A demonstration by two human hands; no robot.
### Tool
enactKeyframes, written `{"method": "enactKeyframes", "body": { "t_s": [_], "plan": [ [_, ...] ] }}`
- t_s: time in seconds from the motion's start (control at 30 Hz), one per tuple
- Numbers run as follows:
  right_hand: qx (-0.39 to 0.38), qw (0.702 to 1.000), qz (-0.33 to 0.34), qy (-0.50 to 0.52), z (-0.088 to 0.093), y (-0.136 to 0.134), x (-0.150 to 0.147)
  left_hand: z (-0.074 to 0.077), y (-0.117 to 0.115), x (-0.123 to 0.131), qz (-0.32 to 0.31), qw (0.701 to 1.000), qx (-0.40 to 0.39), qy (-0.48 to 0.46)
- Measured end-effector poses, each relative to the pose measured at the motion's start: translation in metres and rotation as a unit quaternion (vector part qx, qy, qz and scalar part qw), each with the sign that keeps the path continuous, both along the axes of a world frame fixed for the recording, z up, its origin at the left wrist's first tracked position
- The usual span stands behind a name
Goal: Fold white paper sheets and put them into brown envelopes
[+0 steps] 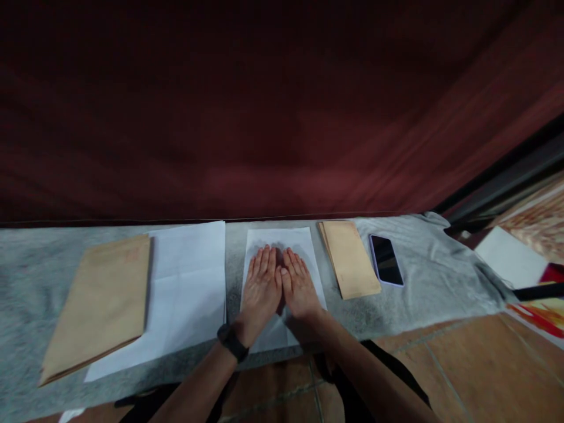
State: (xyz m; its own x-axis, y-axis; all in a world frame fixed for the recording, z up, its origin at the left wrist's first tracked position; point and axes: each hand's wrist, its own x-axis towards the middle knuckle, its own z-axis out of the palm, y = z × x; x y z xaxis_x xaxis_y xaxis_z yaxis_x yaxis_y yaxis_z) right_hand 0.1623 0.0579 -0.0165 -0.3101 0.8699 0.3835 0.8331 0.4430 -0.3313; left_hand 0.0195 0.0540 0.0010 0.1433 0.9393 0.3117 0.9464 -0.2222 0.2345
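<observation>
My left hand point(263, 282) lies flat on a white sheet of paper point(259, 237), its fingers stretched out and pointing away from me. Beside it, my right hand point(299, 288) rests flat on the same sheet, and the two thumbs meet or nearly meet in the middle. Neither hand grips anything. The sheet's near part shows some crease lines, while its middle is hidden under my hands. To the right of the sheet is a small stack of brown envelopes point(352, 258).
Larger white sheets point(189, 282) lie to the left, partly under a stack of big brown envelopes point(106, 294). A phone point(386, 259) is at the right. Grey cloth point(432, 264) covers the narrow surface, with a dark red curtain point(282, 117) behind it and floor tiles point(476, 352) below.
</observation>
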Motion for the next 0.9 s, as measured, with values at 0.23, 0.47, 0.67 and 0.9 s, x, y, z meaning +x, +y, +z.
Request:
{"method": "enactKeyframes", "body": {
  "t_s": [0.23,0.47,0.67,0.9],
  "plan": [
    [0.004,0.997,0.059,-0.041,0.001,-0.039,0.018,-0.011,-0.043,-0.006,-0.086,0.995,-0.001,0.042],
    [-0.004,0.998,0.029,-0.061,0.002,-0.039,0.033,-0.014,-0.045,-0.018,-0.065,0.997,0.013,0.030],
    [-0.008,0.998,-0.002,-0.070,0.003,-0.037,0.049,-0.018,-0.049,-0.029,-0.034,0.999,0.024,0.016],
    [-0.005,0.998,-0.017,-0.062,0.004,-0.037,0.058,-0.011,-0.053,-0.028,-0.013,1.000,0.015,0.016]
  ]
}}
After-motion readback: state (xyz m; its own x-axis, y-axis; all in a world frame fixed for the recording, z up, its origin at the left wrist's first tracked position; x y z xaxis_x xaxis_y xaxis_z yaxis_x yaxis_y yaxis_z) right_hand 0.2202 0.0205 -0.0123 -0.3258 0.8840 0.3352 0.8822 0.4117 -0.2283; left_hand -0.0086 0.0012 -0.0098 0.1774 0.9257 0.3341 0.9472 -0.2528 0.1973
